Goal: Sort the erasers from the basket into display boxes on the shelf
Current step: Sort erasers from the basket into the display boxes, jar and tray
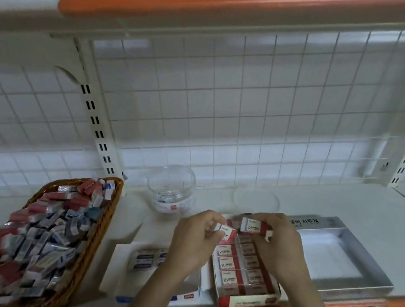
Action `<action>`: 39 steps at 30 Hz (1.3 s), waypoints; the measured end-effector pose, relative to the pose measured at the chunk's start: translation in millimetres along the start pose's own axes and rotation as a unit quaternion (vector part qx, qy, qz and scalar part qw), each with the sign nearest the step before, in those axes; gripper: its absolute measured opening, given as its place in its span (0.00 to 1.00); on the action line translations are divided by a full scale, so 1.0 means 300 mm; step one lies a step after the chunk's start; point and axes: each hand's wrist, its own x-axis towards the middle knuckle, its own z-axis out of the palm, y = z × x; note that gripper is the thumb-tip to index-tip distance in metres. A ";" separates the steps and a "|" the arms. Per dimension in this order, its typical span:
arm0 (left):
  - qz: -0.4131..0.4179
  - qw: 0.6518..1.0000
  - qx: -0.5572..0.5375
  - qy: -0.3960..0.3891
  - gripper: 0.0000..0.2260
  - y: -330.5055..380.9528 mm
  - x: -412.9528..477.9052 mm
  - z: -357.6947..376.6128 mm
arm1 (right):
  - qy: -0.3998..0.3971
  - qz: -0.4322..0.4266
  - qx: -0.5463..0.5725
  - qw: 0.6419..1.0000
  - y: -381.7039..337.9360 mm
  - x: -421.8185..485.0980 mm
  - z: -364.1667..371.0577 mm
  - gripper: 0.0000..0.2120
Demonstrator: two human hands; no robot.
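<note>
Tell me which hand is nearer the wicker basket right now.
Left. The left hand, gripping an eraser, is between the wicker basket and the red display box. The right hand, gripping a second eraser, is farther right, above that box.

The shelf [322, 196] bears a basket [105, 219], clear jar [170, 190], white box [120, 262], red box [246, 302] and silver tray [326, 252].

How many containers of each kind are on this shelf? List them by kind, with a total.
Wicker basket: 1
Clear jar: 1
Display boxes: 3, namely white box, red box, grey box
Total: 5
</note>
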 end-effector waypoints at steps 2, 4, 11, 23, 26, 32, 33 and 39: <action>-0.003 1.000 0.009 -0.011 0.08 0.004 -0.002 0.009 | -0.012 -0.024 -0.064 0.998 0.012 -0.001 0.013 0.20; 0.019 0.998 0.049 -0.019 0.08 0.005 -0.003 0.010 | -0.025 -0.031 -0.107 0.994 0.011 -0.002 0.023 0.22; 0.069 0.982 0.170 -0.039 0.11 0.008 -0.010 0.014 | -0.043 -0.025 -0.165 0.985 0.014 0.014 0.057 0.20; 0.068 0.976 0.193 -0.074 0.15 0.013 -0.013 0.015 | -0.035 -0.042 -0.183 0.982 0.018 0.030 0.070 0.20; 0.072 0.974 0.203 -0.076 0.14 0.019 -0.008 0.019 | -0.034 -0.039 -0.184 0.982 0.025 0.027 0.079 0.18; 0.055 0.978 0.192 -0.063 0.11 0.016 -0.005 0.035 | -0.024 -0.045 -0.174 0.983 0.031 0.027 0.079 0.16; 0.052 0.978 0.190 -0.063 0.11 0.017 -0.005 0.035 | -0.023 -0.044 -0.172 0.984 0.032 0.028 0.080 0.15; 0.040 0.984 0.163 -0.057 0.10 0.008 -0.004 0.031 | -0.019 -0.048 -0.165 0.985 0.038 0.025 0.083 0.09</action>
